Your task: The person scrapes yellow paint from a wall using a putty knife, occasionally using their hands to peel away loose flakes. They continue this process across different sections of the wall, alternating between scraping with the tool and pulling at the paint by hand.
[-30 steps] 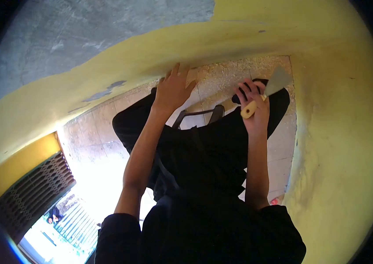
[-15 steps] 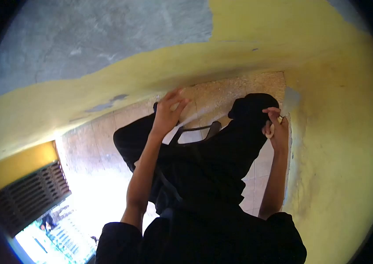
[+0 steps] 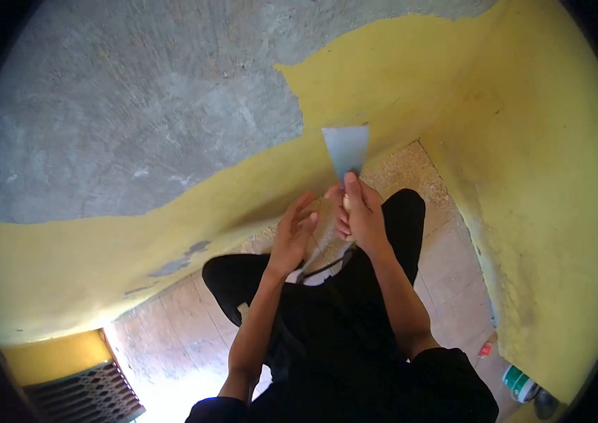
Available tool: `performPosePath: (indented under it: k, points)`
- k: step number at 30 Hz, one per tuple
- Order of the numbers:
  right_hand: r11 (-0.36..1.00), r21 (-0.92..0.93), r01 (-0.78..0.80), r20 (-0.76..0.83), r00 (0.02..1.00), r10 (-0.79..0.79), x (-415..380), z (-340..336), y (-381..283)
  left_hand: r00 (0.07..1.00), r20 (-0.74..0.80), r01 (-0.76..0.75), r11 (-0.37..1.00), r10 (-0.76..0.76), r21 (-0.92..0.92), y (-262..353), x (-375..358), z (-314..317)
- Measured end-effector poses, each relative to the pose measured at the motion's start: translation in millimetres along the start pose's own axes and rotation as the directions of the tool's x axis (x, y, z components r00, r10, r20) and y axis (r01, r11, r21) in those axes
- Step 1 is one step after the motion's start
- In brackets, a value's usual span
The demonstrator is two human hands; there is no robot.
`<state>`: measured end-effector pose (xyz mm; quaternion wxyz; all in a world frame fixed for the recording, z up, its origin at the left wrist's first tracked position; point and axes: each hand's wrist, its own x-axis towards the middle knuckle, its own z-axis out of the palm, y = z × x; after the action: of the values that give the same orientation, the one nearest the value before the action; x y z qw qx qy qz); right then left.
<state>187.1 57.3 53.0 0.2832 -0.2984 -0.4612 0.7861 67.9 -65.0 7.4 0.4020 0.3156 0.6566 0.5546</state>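
Observation:
A scraper with a wide flat metal blade (image 3: 347, 148) points at the lower yellow part of the wall (image 3: 376, 77). My right hand (image 3: 364, 215) is wrapped round its pale handle, with the thumb laid along it near the blade. Just left of it, my left hand (image 3: 294, 236) is raised with its fingers apart and slightly bent, holding nothing. Bare grey plaster (image 3: 137, 106) with a ragged edge meets the yellow paint to the left of the blade. Whether the blade touches the wall, I cannot tell.
Yellow side wall (image 3: 545, 176) on the right. Tiled floor (image 3: 447, 261) with crumbs in the corner. A green and white container (image 3: 519, 384) and a small red item (image 3: 486, 348) lie at lower right. A dark lattice (image 3: 94, 396) stands at lower left. My bent knees are below my hands.
My right hand has moved left from beside the right knee, and the scraper now points at the wall. Both hands are closer together. The view has shifted, showing more plaster and the container.

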Motion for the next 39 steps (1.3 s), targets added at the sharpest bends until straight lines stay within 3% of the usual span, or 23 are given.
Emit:
performPosePath:
  k: [1, 2, 3, 5, 6, 8, 9, 11, 15, 17, 18, 20, 21, 23, 27, 29, 30, 32, 39]
  points:
    - [0.989, 0.121, -0.085, 0.056, 0.995, 0.079, 5.7, 14.4, -7.7, 0.99, -0.01, -0.137, 0.99, 0.138, 0.037, 21.5, 11.0, 3.5]
    - [0.988, 0.138, -0.068, 0.047, 0.997, 0.062, 11.5, 28.1, -10.8, 0.964, -0.012, -0.265, 0.961, 0.267, 0.074, 41.2, 19.2, 3.3]
    - [0.974, 0.219, -0.059, 0.036, 0.998, 0.053, 17.5, 40.0, -13.3, 0.963, 0.006, -0.269, 0.959, 0.269, 0.084, 63.6, 26.7, -0.9]
    - [0.918, 0.391, -0.063, 0.011, 0.998, 0.064, 24.7, 55.2, -28.4, 0.98, 0.178, 0.104, 0.992, -0.091, -0.065, 93.2, 34.1, -8.5]
    - [0.916, 0.396, -0.064, 0.003, 0.998, 0.068, 27.7, 57.4, -26.0, 0.978, 0.184, 0.112, 0.992, -0.099, -0.062, 90.6, 34.5, -10.3]
    - [0.948, 0.319, -0.008, -0.013, 1.0, 0.013, 39.0, 58.7, -16.8, 0.986, 0.128, -0.086, 0.986, 0.104, -0.14, 85.7, 43.5, -13.5]
    - [0.946, 0.324, -0.003, -0.019, 1.0, 0.01, 43.0, 58.7, -10.6, 0.985, 0.135, -0.084, 0.987, 0.103, -0.136, 92.1, 47.1, -11.4]
    - [0.966, 0.257, -0.027, 0.032, 0.999, 0.019, 48.0, 57.9, 9.4, 0.995, 0.098, 0.005, 0.999, -0.009, 0.042, 104.5, 49.4, -2.0]
    - [0.962, 0.27, 0.034, -0.095, 0.995, -0.008, 72.1, 50.1, 53.4, 0.995, 0.005, -0.1, 0.99, 0.101, -0.096, 48.8, 79.1, 9.0]
    - [0.991, 0.135, -0.002, -0.087, 0.996, 0.014, 78.4, 37.6, 72.5, 0.993, -0.088, -0.069, 0.993, 0.078, 0.1, 29.6, 85.9, 9.7]
    - [0.989, 0.146, -0.017, -0.085, 0.996, 0.03, 86.7, 34.2, 84.0, 0.994, -0.092, -0.052, 0.993, 0.062, 0.108, 28.5, 89.6, 11.5]
    - [0.916, 0.402, 0.005, -0.074, 0.997, 0.027, 99.4, 28.0, 109.6, 0.987, -0.146, -0.019, 0.941, 0.072, 0.337, 25.1, 94.8, 15.2]
    - [0.908, 0.418, -0.008, -0.083, 0.995, 0.047, 98.1, 24.8, 117.9, 0.989, -0.141, 0.002, 0.937, 0.05, 0.35, 17.2, 96.9, 16.8]
    - [0.917, 0.367, 0.153, -0.152, 0.983, -0.104, 96.2, 17.4, 129.9, 0.994, -0.102, 0.02, 0.867, 0.035, 0.497, -2.7, 104.6, 18.8]
    - [0.9, 0.435, -0.004, -0.182, 0.979, 0.092, 103.9, 17.7, 159.1, 0.983, -0.157, -0.027, 0.923, 0.094, 0.383, -46.2, 110.8, 18.3]
    - [0.975, 0.222, 0.014, -0.134, 0.991, 0.016, 112.5, 13.4, 174.3, 0.974, -0.228, 0.09, 0.948, -0.019, 0.306, -50.3, 111.9, 14.1]
    - [0.974, 0.227, 0.002, -0.141, 0.99, 0.031, 116.1, 13.3, 175.8, 0.974, -0.225, 0.104, 0.946, -0.034, 0.307, -53.9, 113.7, 12.6]
    - [0.974, 0.226, -0.006, -0.079, 0.997, 0.024, 122.2, 13.5, 177.2, 0.955, -0.271, -0.019, 0.934, 0.123, 0.358, -60.8, 118.7, 11.5]
    - [0.939, 0.338, -0.068, -0.005, 0.997, 0.074, 125.5, 14.4, 181.7, 0.95, -0.296, 0.03, 0.912, 0.101, 0.408, -49.4, 119.6, 13.4]
